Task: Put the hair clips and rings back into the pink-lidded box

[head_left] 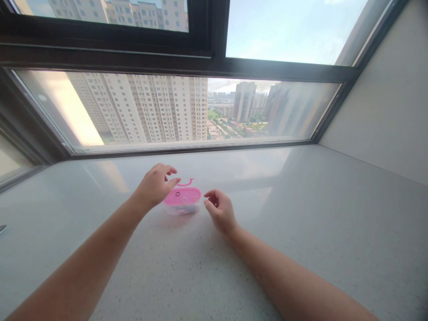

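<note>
A small clear plastic box (182, 209) with a pink lid (189, 196) stands on the white speckled sill. Dark contents show faintly through its wall, too blurred to name. Just behind the lid is a thin, curved pink handle (186, 184); whether it joins the box I cannot tell. My left hand (156, 183) hovers at the box's left rear, thumb and fingers apart, thumb over the lid's edge. To the right of the box is my right hand (220, 209), its fingers bent, with a gap between thumb and forefinger and nothing visible between them.
A dark-framed window (220, 62) rises behind the sill (301, 232), with tall buildings outside. The white wall (384, 111) bounds the right side. At the far left edge lies the tip of a dark flat object (2, 228), mostly out of view.
</note>
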A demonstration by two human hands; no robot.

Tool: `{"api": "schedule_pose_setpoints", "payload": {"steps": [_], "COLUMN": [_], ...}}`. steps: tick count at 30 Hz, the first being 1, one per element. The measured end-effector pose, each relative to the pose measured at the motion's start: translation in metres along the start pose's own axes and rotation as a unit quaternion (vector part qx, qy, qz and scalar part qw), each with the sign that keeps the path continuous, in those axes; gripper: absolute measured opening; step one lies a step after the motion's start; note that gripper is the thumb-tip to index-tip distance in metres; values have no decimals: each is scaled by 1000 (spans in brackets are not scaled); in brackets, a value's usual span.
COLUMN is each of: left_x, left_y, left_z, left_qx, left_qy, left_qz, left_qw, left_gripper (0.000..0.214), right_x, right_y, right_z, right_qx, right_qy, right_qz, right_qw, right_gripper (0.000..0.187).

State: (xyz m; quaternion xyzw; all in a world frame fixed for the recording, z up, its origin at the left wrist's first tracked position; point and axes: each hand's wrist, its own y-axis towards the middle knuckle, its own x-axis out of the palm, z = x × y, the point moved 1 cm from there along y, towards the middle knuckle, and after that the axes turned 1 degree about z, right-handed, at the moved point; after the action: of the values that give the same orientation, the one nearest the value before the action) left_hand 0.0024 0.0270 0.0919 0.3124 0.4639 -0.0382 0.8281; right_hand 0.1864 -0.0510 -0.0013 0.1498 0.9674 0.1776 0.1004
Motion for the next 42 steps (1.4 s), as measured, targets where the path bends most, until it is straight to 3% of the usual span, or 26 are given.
{"api": "schedule_pose_setpoints", "payload": {"steps": [2, 6, 8, 13, 16, 18, 26, 28, 31, 34, 37, 42], "left_x": [12, 44, 54, 58, 56, 56, 69, 68, 63, 58, 57, 56], "left_y": [-3, -9, -9, -7, -9, -12, -24, -26, -27, -28, -30, -36], "left_z": [-16, -37, -41, -38, -31, -26, -19, -19, -21, -23, -23, -16], "left_qx": [-69, -194, -215, -260, -279, -289, -245, -234, -264, -284, -267, -186], "left_qy": [-88, -354, -411, -503, -584, -606, -601, -626, -670, -680, -674, -638], "left_qz": [66, 42, 53, 73, 38, 36, 130, 139, 96, 71, 60, -10], "left_qw": [992, 914, 884, 821, 761, 741, 750, 731, 687, 672, 686, 747], "left_gripper": [41, 54, 55, 52, 50, 47, 47, 47, 52, 47, 32, 20], "right_x": [0, 0, 0, 4, 6, 7, 6, 5, 3, 2, 2, 1], "right_y": [1, -3, -7, -12, -9, -7, -4, -4, -2, -2, -3, -5], "right_z": [1, -7, -12, -13, -7, -3, 3, 1, -1, -4, -6, -6], "right_qx": [-19, -110, -130, -75, -85, -100, -97, -88, -91, -115, -130, -130], "right_qy": [-46, -130, -182, -253, -218, -180, -124, -121, -102, -120, -173, -203], "right_qz": [19, -23, -69, -175, -183, -168, -101, -95, -94, -116, -142, -171], "right_qw": [999, 985, 972, 948, 955, 964, 982, 984, 986, 979, 966, 955], "right_gripper": [29, 49, 64, 84, 93, 97, 101, 104, 106, 97, 79, 69]}}
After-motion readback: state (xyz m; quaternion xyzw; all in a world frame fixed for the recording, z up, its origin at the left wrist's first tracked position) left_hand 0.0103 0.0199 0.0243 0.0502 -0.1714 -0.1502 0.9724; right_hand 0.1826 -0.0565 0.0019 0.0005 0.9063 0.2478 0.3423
